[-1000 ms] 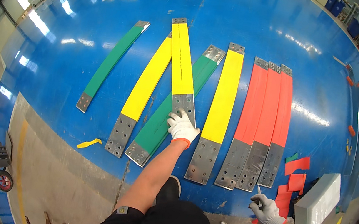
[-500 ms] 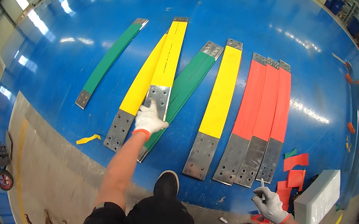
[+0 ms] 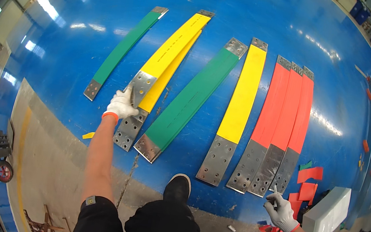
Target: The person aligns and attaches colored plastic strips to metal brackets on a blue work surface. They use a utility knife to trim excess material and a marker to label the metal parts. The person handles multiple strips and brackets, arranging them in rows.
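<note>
My left hand (image 3: 122,104), in a white glove, is closed on the bare metal end of a yellow-sleeved busbar (image 3: 172,45). That bar lies slantwise over another yellow-sleeved busbar (image 3: 167,85), whose drilled end shows below my fingers. To the right rests a wide green-sleeved busbar (image 3: 192,98); a slimmer green-sleeved busbar (image 3: 123,52) is at far left. My right hand (image 3: 282,215), also gloved, pinches a slim white pen-like stick (image 3: 275,189) close to the near end of the rightmost red-sleeved busbar (image 3: 300,113).
A single yellow-sleeved busbar (image 3: 244,93) and two more red-sleeved ones lie on the blue floor (image 3: 68,142). Red sleeve scraps (image 3: 311,174) and a white block (image 3: 326,215) are at right. A wheeled cart (image 3: 2,168) stands at left.
My left hand has swung the near end of the upper yellow busbar leftward, off the green one and across the lower yellow bar. The right hand keeps its pinch; the view has shifted slightly.
</note>
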{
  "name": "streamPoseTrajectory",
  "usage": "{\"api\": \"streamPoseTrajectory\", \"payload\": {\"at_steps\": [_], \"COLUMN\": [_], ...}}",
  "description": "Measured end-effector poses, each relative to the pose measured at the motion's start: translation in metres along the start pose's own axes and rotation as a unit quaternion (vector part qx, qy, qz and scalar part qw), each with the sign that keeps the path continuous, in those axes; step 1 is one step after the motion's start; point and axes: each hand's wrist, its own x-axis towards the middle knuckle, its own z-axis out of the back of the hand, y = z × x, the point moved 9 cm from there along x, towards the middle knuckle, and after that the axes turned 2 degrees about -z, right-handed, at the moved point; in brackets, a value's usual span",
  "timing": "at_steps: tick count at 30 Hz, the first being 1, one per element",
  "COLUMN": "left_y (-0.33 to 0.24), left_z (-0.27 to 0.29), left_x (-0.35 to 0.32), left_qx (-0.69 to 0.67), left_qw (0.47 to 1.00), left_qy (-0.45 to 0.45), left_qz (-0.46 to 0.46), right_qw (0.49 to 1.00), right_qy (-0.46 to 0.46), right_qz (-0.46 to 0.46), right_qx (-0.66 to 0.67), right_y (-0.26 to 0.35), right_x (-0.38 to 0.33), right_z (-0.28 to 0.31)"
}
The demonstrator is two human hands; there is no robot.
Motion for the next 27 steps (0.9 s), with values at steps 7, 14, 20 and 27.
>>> {"api": "streamPoseTrajectory", "payload": {"at_steps": [7,14,20,27], "left_y": [-0.002,0.031,0.029,0.017], "left_z": [-0.034,-0.029,-0.042,-0.044], "left_x": [-0.01,0.014,0.008,0.008], "left_qx": [-0.048,0.016,0.011,0.029], "left_qw": [0.997,1.0,0.999,0.998], "left_qy": [-0.041,0.025,0.04,0.05], "left_qz": [-0.039,0.0,-0.006,-0.004], "right_qw": [1.0,0.999,0.999,0.998], "right_qy": [0.003,0.005,0.022,0.037], "right_qz": [-0.019,-0.034,-0.041,-0.008], "right_qx": [-0.006,0.017,-0.001,-0.043], "right_y": [-0.013,-0.03,-0.025,-0.018], "right_x": [0.004,0.008,0.016,0.031], "right_z": [-0.004,-0.021,-0.024,-0.024]}}
